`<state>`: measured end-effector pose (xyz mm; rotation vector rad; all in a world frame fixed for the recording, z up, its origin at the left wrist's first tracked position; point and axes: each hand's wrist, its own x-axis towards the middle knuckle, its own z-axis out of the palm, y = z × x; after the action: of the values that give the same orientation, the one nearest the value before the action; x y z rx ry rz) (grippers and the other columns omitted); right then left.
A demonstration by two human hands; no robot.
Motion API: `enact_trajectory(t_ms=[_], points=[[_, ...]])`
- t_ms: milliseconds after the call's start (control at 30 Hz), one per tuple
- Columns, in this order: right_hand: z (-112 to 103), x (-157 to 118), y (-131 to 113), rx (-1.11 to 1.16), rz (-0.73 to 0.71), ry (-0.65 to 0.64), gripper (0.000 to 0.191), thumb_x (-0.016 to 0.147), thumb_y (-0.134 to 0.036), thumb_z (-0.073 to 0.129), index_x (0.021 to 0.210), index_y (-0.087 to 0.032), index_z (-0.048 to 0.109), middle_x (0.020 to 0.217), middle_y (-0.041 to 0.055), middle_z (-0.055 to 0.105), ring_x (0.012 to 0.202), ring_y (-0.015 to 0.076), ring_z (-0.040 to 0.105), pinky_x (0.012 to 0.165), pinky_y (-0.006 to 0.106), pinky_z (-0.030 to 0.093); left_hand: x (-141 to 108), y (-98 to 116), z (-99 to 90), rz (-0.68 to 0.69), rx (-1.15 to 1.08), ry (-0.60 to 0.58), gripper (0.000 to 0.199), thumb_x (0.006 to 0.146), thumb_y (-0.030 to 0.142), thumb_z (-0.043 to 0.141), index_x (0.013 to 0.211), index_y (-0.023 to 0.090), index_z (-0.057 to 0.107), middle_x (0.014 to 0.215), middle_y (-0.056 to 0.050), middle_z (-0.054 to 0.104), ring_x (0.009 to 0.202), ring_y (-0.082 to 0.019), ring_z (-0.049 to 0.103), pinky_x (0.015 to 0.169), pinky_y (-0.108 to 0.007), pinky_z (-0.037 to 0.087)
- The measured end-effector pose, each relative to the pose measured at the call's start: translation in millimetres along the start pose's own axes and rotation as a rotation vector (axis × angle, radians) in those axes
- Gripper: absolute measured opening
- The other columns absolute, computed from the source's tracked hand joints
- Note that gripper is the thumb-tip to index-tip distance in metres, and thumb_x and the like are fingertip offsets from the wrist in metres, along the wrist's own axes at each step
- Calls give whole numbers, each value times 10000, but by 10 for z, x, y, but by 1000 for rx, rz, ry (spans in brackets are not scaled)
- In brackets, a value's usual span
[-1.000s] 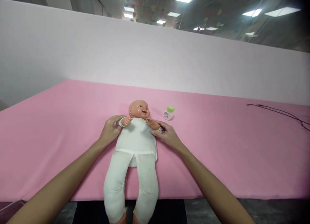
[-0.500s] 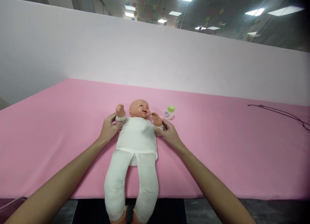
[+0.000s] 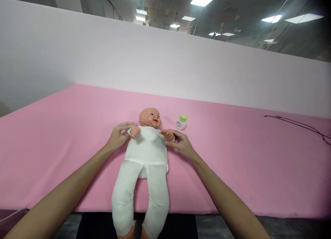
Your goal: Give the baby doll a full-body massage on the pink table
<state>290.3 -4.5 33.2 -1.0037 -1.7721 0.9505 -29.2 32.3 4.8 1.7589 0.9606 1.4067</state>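
Note:
A baby doll with a white cloth body lies on its back on the pink tabletop, its legs reaching past the near edge. My left hand is closed on the doll's arm at the left, by the wrist. On the other side, my right hand grips the doll's other arm between thumb and fingers. Both doll hands rest over its upper chest. Just beyond my right hand stands a small clear jar with a green lid and a printed label, apart from my fingers.
The pink cloth covers the table. A thin dark cord lies at the far right. Behind the table rises a white partition. Part of a pinkish object shows at the lower left edge.
Both doll arms have swung from raised beside the head down and inward over the chest, with my hands still on them. The jar stays in place.

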Motion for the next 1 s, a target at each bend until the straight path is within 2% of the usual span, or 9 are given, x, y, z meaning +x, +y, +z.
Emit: enact_trajectory(t_ms=[67, 167, 300, 433, 567, 700, 833, 933, 1000], points=[[5, -24, -53, -152, -65, -111, 325, 858, -385, 835, 1173, -316, 798, 1231, 50, 772, 1181, 304, 637, 1069, 499, 487, -13, -2, 9, 75, 38, -99, 358, 762, 172, 615, 1018, 257, 849, 1160, -71, 775, 1119, -266, 696, 961, -401, 550], [29, -38, -87, -244, -89, -142, 297, 879, -370, 812, 1173, -329, 796, 1207, 44, 777, 1169, 303, 630, 1058, 499, 482, -22, -3, 27, 64, 40, -77, 372, 765, 173, 612, 1045, 257, 843, 1176, -68, 773, 1132, -266, 694, 960, -400, 556], [75, -11, -18, -39, 52, 88, 445, 858, -452, 831, 1254, -271, 736, 1266, 73, 755, 1144, 293, 677, 974, 439, 551, -13, -21, 39, -93, 10, 124, 196, 820, 310, 722, 977, 194, 749, 966, -57, 758, 922, -240, 687, 813, -345, 551], [40, 39, 121, 125, 166, 335, 533, 849, -557, 807, 1262, -235, 708, 1246, 96, 759, 1114, 291, 698, 914, 409, 588, -2, -73, -1, -252, -124, 352, 347, 829, 464, 764, 1004, 193, 637, 862, -34, 686, 775, -202, 651, 688, -305, 519], [-30, 56, 164, 221, 209, 386, 572, 823, -562, 833, 1289, -258, 702, 1294, 100, 748, 1165, 301, 695, 940, 415, 595, 12, -43, -34, -339, -197, 368, 436, 788, 499, 803, 1039, 181, 639, 878, -60, 715, 776, -225, 685, 703, -341, 549], [-24, 37, 92, 204, 127, 279, 570, 774, -498, 900, 1263, -259, 728, 1284, 97, 755, 1152, 299, 695, 983, 443, 574, 11, 63, -2, -150, -68, 198, 236, 801, 371, 773, 938, 183, 728, 942, -76, 757, 898, -255, 707, 827, -384, 570], [15, -7, -30, -15, 5, -51, 458, 794, -425, 900, 1218, -301, 778, 1289, 68, 761, 1195, 313, 675, 1064, 503, 522, -16, 94, 43, 14, -26, -68, 247, 808, 241, 672, 977, 236, 852, 1161, -103, 778, 1115, -284, 708, 970, -430, 566], [40, -34, -101, -191, -92, -184, 375, 836, -412, 866, 1198, -338, 801, 1242, 52, 776, 1215, 323, 654, 1113, 536, 477, -29, 67, 60, 19, -23, -104, 288, 808, 227, 640, 984, 257, 867, 1186, -105, 775, 1132, -284, 711, 971, -436, 570], [52, -35, -105, -154, -53, -137, 410, 853, -426, 849, 1247, -333, 781, 1276, 57, 764, 1218, 324, 657, 1094, 525, 498, -26, 45, 65, -12, -20, -53, 288, 794, 230, 676, 1021, 245, 852, 1202, -96, 775, 1163, -288, 698, 1006, -435, 552]])
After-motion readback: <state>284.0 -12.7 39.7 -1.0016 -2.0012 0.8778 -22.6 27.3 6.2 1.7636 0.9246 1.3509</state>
